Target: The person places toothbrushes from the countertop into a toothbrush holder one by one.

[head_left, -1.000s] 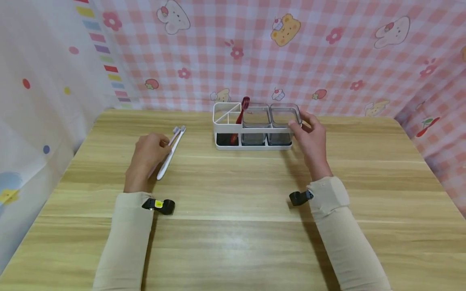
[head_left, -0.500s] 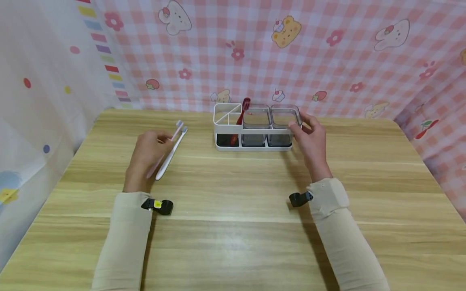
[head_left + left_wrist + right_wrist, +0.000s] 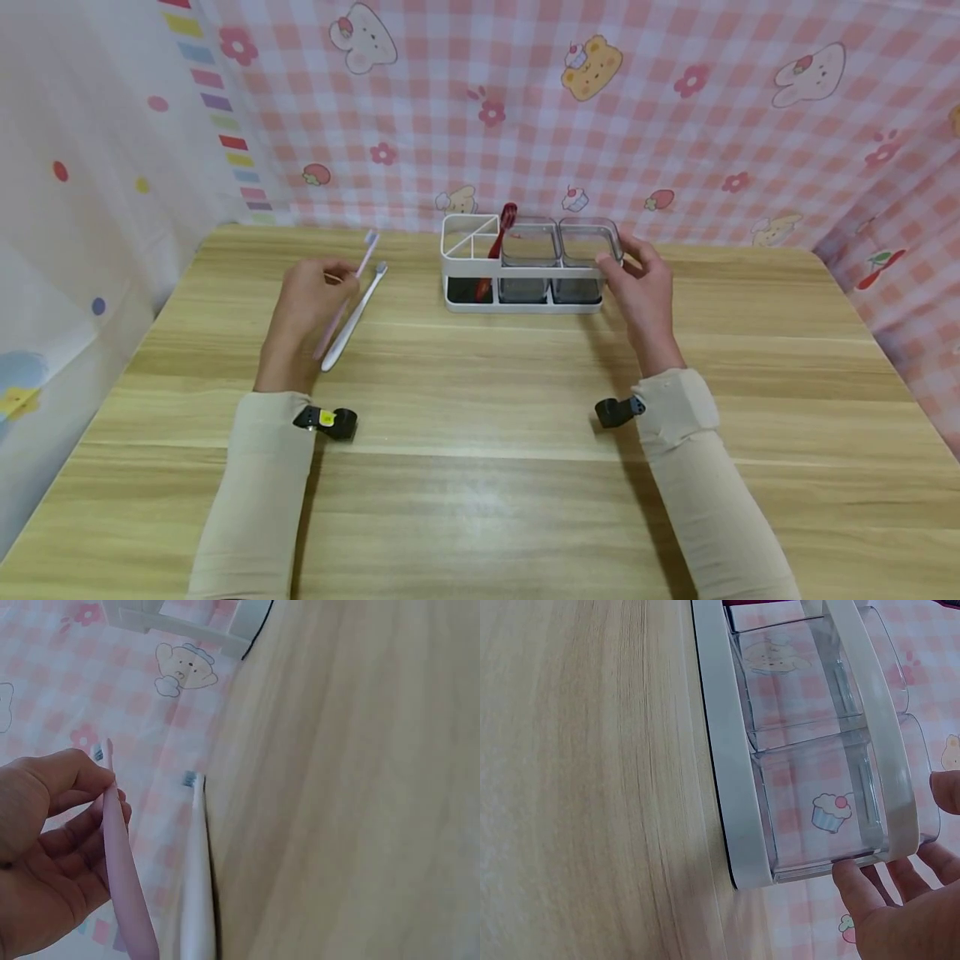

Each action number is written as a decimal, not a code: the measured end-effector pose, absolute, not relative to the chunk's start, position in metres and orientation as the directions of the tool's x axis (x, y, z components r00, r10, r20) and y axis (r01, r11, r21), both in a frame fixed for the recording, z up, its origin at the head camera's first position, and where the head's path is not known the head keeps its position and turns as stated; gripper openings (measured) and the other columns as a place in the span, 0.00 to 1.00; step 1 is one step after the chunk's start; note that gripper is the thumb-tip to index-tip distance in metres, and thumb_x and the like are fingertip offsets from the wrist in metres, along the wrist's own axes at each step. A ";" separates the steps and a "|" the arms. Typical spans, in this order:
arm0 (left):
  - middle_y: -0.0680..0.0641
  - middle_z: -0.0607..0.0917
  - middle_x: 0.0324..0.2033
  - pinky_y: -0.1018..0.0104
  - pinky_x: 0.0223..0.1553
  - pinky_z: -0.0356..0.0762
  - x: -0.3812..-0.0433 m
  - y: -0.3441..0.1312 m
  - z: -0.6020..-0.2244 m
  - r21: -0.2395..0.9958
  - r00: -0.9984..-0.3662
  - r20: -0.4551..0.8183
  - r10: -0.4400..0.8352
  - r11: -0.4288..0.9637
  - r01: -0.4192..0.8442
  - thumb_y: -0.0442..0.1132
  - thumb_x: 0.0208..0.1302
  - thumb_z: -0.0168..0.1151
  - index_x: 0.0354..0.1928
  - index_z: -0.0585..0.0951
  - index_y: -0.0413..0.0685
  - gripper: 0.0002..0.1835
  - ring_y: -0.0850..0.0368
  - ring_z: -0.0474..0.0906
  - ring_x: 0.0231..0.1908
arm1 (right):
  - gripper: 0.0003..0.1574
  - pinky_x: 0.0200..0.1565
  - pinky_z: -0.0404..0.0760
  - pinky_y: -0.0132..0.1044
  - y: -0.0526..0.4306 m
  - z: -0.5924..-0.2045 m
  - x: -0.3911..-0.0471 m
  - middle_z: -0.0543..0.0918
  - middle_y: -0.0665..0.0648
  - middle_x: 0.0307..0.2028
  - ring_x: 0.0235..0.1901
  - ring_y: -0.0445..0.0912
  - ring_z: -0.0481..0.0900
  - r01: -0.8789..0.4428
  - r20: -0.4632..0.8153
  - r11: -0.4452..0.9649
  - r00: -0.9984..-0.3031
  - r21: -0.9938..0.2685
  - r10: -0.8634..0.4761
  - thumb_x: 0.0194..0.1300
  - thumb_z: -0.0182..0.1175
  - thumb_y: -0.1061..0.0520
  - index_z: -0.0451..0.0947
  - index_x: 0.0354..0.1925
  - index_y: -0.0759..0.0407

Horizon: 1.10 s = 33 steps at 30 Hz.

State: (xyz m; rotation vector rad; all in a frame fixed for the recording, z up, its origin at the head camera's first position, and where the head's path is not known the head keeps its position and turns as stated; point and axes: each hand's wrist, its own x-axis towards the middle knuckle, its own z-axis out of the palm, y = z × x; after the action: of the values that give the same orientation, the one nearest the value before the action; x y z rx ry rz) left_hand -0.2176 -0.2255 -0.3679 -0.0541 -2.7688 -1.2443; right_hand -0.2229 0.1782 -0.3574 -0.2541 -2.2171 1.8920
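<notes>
While the left hand [image 3: 309, 298] pinches one pink toothbrush [image 3: 129, 881] (one white [image 3: 197, 877] beside), the right hand [image 3: 643, 290] apparently grips one two-cup holder [image 3: 532, 272].

The pink toothbrush [image 3: 124, 877] and rack [image 3: 731, 757] look smooth plastic, the cups [image 3: 810, 817] glossy clear plastic, the tabletop [image 3: 480, 517] faintly glossy wood.

pink tbrush [image 3: 126, 870] tilted in l hand [image 3: 309, 300], wht holder [image 3: 525, 271] upright, r hand [image 3: 645, 296] gripping end.
</notes>
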 end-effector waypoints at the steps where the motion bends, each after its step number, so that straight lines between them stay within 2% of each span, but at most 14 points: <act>1: 0.36 0.86 0.42 0.70 0.35 0.75 -0.218 -0.225 -0.367 0.740 -0.992 0.124 -0.005 0.666 0.089 0.35 0.69 0.56 0.52 0.85 0.34 0.16 0.46 0.82 0.42 | 0.32 0.55 0.80 0.37 0.178 -0.358 -0.223 0.73 0.57 0.66 0.61 0.51 0.72 -0.010 0.053 0.159 -0.962 -0.987 0.269 0.70 0.64 0.53 0.72 0.70 0.57; 11: 0.34 0.86 0.39 0.80 0.32 0.73 -0.225 -0.219 -0.362 0.748 -0.977 0.215 0.010 0.641 0.171 0.30 0.66 0.57 0.50 0.85 0.31 0.15 0.43 0.84 0.41 | 0.33 0.57 0.80 0.39 0.179 -0.358 -0.222 0.72 0.57 0.67 0.62 0.51 0.71 -0.001 0.045 0.164 -0.963 -0.987 0.265 0.71 0.63 0.52 0.72 0.70 0.56; 20: 0.36 0.86 0.40 0.67 0.36 0.77 -0.229 -0.207 -0.353 0.737 -0.968 0.250 0.018 0.644 0.203 0.31 0.67 0.57 0.52 0.85 0.34 0.15 0.43 0.84 0.42 | 0.33 0.59 0.79 0.40 0.179 -0.358 -0.222 0.71 0.56 0.67 0.63 0.52 0.70 -0.002 0.045 0.166 -0.966 -0.986 0.253 0.71 0.63 0.51 0.71 0.71 0.55; 27: 0.37 0.86 0.40 0.73 0.33 0.75 -0.231 -0.198 -0.344 0.751 -0.960 0.280 0.013 0.620 0.228 0.30 0.67 0.57 0.54 0.85 0.36 0.16 0.45 0.84 0.41 | 0.33 0.60 0.78 0.41 0.179 -0.357 -0.222 0.71 0.56 0.68 0.63 0.52 0.70 0.008 0.034 0.164 -0.967 -0.986 0.252 0.71 0.63 0.52 0.71 0.71 0.55; 33: 0.37 0.86 0.40 0.70 0.35 0.75 -0.230 -0.192 -0.338 0.750 -0.954 0.300 0.014 0.614 0.245 0.31 0.67 0.58 0.52 0.85 0.35 0.14 0.45 0.84 0.42 | 0.33 0.60 0.78 0.41 0.179 -0.357 -0.223 0.71 0.56 0.68 0.63 0.52 0.69 0.005 0.038 0.164 -0.966 -0.987 0.254 0.71 0.63 0.52 0.71 0.71 0.54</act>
State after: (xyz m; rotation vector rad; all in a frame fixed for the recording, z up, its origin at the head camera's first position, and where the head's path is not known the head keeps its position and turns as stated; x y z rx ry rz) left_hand -0.2295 -0.1920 -0.3377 -0.2119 -2.5762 -1.2564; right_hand -0.2226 0.1793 -0.3574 -0.2531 -2.2397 1.8979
